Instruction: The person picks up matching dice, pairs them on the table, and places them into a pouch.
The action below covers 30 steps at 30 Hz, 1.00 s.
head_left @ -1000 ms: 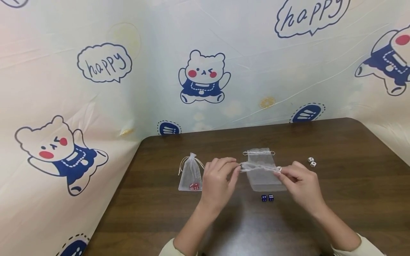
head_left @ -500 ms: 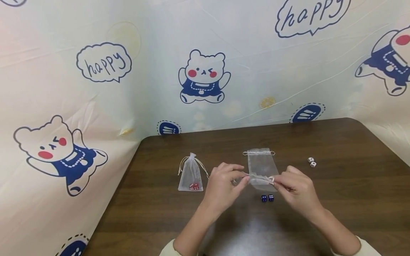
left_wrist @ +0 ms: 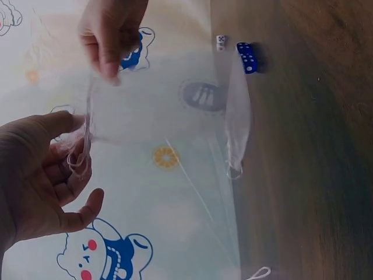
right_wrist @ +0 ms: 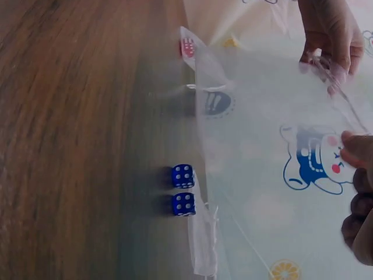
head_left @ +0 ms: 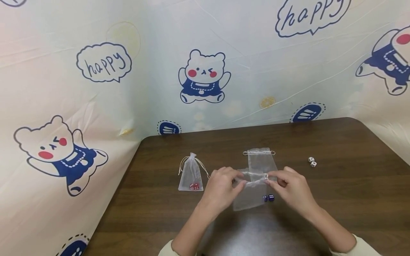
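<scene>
Left hand [head_left: 221, 186] pinches one end of the held bag's [head_left: 249, 199] rim between thumb and fingers, gap nearly nil; other fingers loosely bent. Right hand [head_left: 293, 188] pinches the opposite end the same way, thumb below, finger above. Held bag: sheer white mesh, see-through, drawstring at the rim, a small cord loop showing by the right fingertips. We log its mouth as a narrow parted oval stretched between the hands, body hanging down toward the person, bottom edge slightly slanted. It's above the middle of the table [head_left: 144, 220], in front of the flat bag [head_left: 262, 160] and overlapping that one's lower part in the head view. We see the left one of the two blue dice [head_left: 271, 197] partly through the mesh; whether mesh touches die, we can't tell.

Off to the left, the tied bag [head_left: 191, 174] lies with red dice [head_left: 194, 186] in its bottom corner. White dice [head_left: 312, 162] sit on the far right, touching or nearly so.

Versus half a second ago: rim was bunched into a thin strip, now spread apart; body now shows below the hands, and the right hand has shifted slightly left. Tied bag, flat bag and all dice we mark unmoved.
</scene>
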Each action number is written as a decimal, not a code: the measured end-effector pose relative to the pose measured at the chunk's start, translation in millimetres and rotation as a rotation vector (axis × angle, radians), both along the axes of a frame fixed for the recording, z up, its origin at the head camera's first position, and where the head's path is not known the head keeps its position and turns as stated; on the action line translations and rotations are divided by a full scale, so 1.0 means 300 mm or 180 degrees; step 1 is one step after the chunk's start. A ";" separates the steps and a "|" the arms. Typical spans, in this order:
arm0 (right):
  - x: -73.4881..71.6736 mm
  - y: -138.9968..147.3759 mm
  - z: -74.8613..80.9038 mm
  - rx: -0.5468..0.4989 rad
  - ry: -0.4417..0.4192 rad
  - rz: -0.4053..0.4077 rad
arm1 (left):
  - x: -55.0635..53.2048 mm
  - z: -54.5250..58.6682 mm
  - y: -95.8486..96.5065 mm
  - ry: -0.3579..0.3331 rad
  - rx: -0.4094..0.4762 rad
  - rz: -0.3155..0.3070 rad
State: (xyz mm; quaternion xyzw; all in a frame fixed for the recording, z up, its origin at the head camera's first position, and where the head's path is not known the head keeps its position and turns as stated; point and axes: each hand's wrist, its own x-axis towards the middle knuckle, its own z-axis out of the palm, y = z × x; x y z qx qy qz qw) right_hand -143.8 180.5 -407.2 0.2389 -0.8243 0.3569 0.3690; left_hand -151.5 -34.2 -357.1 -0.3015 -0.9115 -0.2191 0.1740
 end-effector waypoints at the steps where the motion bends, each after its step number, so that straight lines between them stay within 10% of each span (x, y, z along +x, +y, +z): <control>1: 0.001 0.001 -0.002 0.0052 -0.0131 -0.0082 | 0.000 0.001 -0.001 0.0033 0.0006 0.0011; 12: -0.011 0.029 -0.034 0.0698 -0.1728 -0.0302 | -0.014 -0.006 -0.008 0.0185 0.0276 0.0095; 30: -0.035 0.063 -0.093 0.1308 -0.2339 -0.0084 | -0.021 -0.002 -0.009 0.0092 0.0306 0.0096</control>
